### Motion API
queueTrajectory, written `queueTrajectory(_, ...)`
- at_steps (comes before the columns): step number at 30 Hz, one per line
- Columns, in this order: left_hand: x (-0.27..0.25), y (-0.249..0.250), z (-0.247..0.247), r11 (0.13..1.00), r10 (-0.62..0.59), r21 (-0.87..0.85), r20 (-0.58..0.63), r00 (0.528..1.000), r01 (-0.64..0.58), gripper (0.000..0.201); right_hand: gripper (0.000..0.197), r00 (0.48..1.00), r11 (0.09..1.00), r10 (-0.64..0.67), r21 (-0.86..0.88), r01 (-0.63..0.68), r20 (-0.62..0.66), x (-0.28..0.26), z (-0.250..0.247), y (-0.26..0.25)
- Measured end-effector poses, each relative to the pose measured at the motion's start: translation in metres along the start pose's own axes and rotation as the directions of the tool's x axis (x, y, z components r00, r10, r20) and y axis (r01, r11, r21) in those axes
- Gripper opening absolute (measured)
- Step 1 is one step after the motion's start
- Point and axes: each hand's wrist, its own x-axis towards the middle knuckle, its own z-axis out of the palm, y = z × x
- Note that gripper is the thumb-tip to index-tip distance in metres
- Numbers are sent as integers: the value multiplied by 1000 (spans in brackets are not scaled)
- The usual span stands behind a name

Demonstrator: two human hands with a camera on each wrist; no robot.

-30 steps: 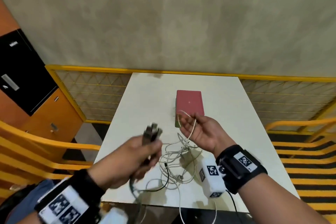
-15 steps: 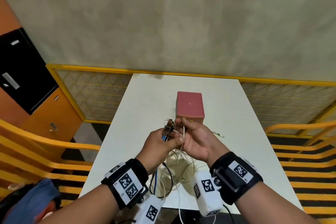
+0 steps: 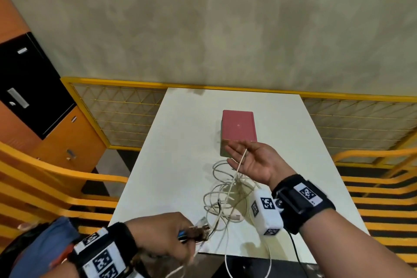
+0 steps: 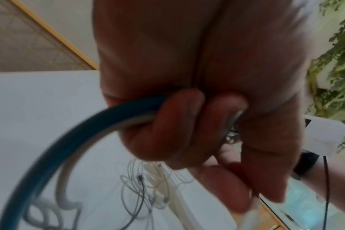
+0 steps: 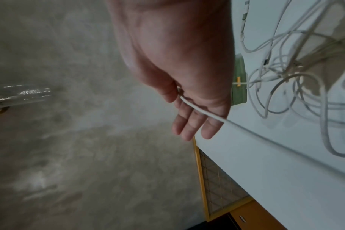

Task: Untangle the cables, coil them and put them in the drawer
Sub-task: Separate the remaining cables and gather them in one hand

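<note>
- Head view: white table (image 3: 180, 142) carries a pink-topped box (image 3: 238, 126) with a greenish front side, lid face up and closed; contents not visible
- Just in front of the box lies a tangle of white cables (image 3: 225, 198), loose loops on the tabletop, one strand hanging over the near edge
- Right hand (image 3: 252, 162) is raised above the tangle, palm up, fingers stretched out; a single white cable (image 3: 239, 165) runs across the palm down into the heap
- Left hand (image 3: 162, 232) is at the near table edge, fingers curled round a bundle of connector ends and a blue cable (image 3: 181, 233)
- Both wrists wear black bands with square black-and-white coded markers; no readable lettering
- Left wrist view: fingers (image 4: 179, 124) wrapped tight round the blue cable (image 4: 69, 140) and a grey strand alongside it; the tangle (image 4: 144, 194) lies on the table beyond, blurred
- Right wrist view: right hand (image 5: 177, 62) flat, fingers straight and together; the white cable (image 5: 199, 110) is tucked under the thumb and crosses the fingers towards the tangle (image 5: 286, 77); the box's green side (image 5: 239, 93) shows beside the hand, and whether the thumb truly pinches the cable cannot be told
</note>
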Motion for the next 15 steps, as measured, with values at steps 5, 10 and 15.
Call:
queueTrajectory(5, 17, 3, -18, 827, -152, -553, -394, 907, -101, 24, 24, 1000, 1000, -7, 5, 7, 22, -1, 2, 16)
queueTrajectory(10, 59, 45, -33, 717, -204, -624, -615, 761, -312, 14, 14, 993, 1000, 15, -29, -12, 119, -9, 12, 41)
queueTrajectory(15, 76, 68, -21, 682, -219, -638, -644, 733, -356, 16, 24, 981, 999, 7, -41, 1, 194, -17, 20, 52)
